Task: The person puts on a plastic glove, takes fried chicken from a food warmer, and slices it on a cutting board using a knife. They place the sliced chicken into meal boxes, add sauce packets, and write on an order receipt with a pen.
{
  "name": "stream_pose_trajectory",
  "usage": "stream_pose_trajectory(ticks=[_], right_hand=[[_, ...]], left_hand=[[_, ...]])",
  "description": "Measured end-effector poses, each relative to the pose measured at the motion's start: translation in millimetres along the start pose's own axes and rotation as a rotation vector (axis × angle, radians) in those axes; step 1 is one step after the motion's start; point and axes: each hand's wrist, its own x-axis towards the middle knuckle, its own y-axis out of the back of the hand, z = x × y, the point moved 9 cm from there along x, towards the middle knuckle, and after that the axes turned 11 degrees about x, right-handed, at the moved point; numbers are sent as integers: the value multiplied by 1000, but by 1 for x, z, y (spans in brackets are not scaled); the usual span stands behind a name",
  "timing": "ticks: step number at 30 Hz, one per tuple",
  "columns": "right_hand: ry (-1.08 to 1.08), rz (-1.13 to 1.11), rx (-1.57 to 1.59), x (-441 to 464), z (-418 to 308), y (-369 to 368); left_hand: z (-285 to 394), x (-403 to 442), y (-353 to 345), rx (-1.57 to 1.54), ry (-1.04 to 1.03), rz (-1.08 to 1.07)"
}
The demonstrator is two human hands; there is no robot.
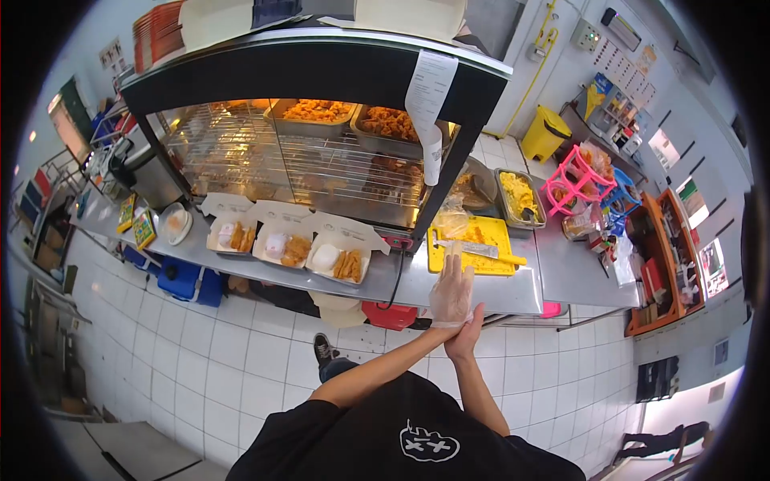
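My left hand (451, 295) wears a clear plastic glove. Its fingers stretch forward over the metal counter, just short of the yellow cutting board (481, 231), and it holds nothing. My bare right hand (465, 340) is closed at the left wrist, on the glove's cuff (454, 322); its fingers are partly hidden. On the board lies a wide-bladed knife (469, 248) with a yellow handle, among crumbs. A crumpled clear plastic bag (454, 220) sits at the board's far left corner.
Three open boxes hold food, such as the right box (327, 258), left of my hands. Behind stands a heated display case (349, 176) with trays of fried food. A metal tray of yellow food (520, 197) and a pink basket (576, 183) stand right. A cable (399, 276) hangs over the counter edge.
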Motion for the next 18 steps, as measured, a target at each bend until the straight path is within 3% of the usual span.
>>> stream_pose_trajectory(ticks=[3,6,8,11,13,15,16,18], right_hand=[[-59,32,-8,8,17,15],[-71,34,-63,12,29,22],[-48,44,-105,18,34,19],[74,-48,-43,38,31,-1],[308,52,-306,83,30,90],[522,96,-122,105,-38,33],[669,91,-126,119,-75,7],[887,117,-202,171,-104,27]], left_hand=[[-19,-19,-11,120,-68,-47],[-31,-35,-16,-53,-109,-93],[-45,-41,-30,-2,-71,-261],[-77,-69,-47,-226,35,-545],[-74,-86,-35,-370,27,-661],[-28,-85,13,-416,-78,-690],[-13,-91,26,-499,-164,-831],[-22,-112,28,-768,59,-1341]])
